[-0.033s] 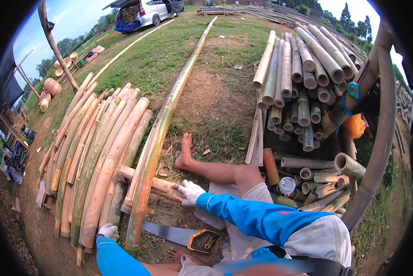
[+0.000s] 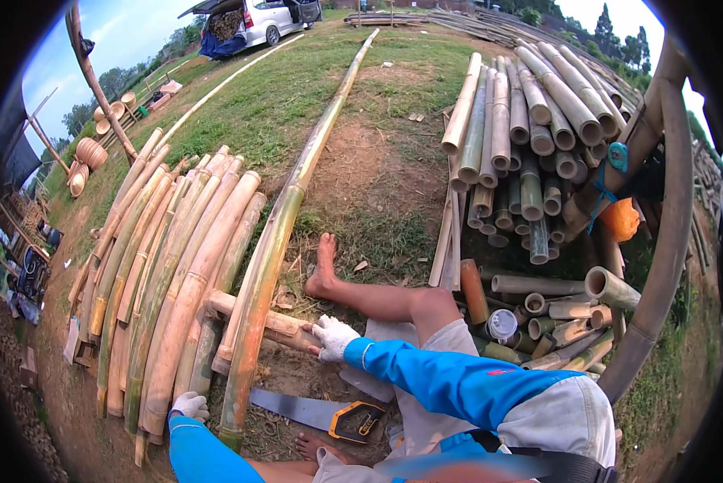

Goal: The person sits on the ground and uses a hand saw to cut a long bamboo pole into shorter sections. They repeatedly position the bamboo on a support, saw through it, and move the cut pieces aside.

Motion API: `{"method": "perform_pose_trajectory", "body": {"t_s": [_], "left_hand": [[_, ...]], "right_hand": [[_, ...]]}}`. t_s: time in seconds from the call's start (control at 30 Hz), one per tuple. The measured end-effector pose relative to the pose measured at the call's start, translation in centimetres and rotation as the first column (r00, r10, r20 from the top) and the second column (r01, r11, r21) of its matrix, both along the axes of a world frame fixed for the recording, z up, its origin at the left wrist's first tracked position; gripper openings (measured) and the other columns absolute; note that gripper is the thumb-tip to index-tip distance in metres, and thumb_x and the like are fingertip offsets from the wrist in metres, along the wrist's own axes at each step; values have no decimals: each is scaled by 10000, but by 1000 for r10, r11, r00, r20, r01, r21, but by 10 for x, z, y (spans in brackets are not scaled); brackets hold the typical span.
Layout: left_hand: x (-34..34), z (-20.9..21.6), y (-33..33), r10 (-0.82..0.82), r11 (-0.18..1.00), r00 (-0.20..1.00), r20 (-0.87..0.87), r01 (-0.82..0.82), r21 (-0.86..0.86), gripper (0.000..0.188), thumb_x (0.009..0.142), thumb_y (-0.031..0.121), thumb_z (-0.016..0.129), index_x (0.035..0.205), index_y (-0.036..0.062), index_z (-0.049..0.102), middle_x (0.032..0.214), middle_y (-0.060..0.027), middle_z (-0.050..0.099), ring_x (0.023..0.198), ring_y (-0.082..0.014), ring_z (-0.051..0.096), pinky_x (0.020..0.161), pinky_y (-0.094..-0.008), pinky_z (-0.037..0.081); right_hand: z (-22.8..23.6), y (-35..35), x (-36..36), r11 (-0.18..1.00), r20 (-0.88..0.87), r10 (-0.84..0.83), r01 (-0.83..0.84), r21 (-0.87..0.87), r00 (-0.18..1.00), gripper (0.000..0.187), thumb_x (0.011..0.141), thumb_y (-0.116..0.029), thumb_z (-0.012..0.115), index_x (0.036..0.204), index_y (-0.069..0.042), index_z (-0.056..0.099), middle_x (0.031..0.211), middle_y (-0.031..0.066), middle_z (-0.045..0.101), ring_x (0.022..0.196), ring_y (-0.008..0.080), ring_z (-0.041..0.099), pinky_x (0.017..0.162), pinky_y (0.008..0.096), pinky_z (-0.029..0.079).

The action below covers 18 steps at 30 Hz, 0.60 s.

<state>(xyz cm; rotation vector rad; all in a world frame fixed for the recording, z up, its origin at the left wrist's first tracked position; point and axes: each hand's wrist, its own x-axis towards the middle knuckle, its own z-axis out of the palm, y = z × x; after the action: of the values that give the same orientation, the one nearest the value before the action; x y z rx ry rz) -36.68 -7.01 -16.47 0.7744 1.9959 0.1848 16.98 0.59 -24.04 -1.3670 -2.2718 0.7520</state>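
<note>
My right hand (image 2: 334, 337), in a white glove, is open with fingers reaching to the cut end of a short, thick bamboo piece (image 2: 291, 330). That piece lies crosswise under a long green-brown bamboo pole (image 2: 294, 193). At the lower left, my gloved left hand (image 2: 189, 406) is beside the near ends of several cut bamboo lengths (image 2: 188, 314); its fingers look loosely bent, with nothing visible in them. A handsaw (image 2: 309, 411) with a black and yellow handle rests on the ground between my hands, its blade toward the long pole.
Stacked bamboo tubes (image 2: 530, 137) rise at the right behind a curved bamboo post (image 2: 659, 209) with a tape measure (image 2: 618, 157) on it. Short offcuts (image 2: 563, 314) and a white-lidded container (image 2: 502, 325) are near my knee. A van (image 2: 265, 22) stands far off, its back open.
</note>
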Motion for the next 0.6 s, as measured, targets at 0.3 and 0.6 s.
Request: {"method": "perform_pose_trajectory", "body": {"t_s": [0.3, 0.6], "left_hand": [[1, 1, 6, 17, 1000, 1000, 3, -17, 23, 741, 1035, 231, 701, 1669, 57, 357, 1398, -248, 677, 1106, -383, 759, 796, -493, 649], [3, 1, 7, 26, 1000, 1000, -6, -26, 2, 772, 1024, 235, 710, 1681, 65, 344, 1348, -230, 700, 1051, -359, 773, 757, -477, 653]], "right_hand": [[6, 5, 4, 1000, 16, 0, 0, -7, 1000, 671, 969, -449, 745, 1564, -220, 538, 1348, 225, 547, 1246, 449, 592, 1051, 541, 534], [12, 3, 4, 1000, 16, -12, 13, -4, 1000, 671, 953, -442, 766, 1543, -203, 554, 1328, 229, 561, 1238, 449, 588, 1041, 537, 536]]}}
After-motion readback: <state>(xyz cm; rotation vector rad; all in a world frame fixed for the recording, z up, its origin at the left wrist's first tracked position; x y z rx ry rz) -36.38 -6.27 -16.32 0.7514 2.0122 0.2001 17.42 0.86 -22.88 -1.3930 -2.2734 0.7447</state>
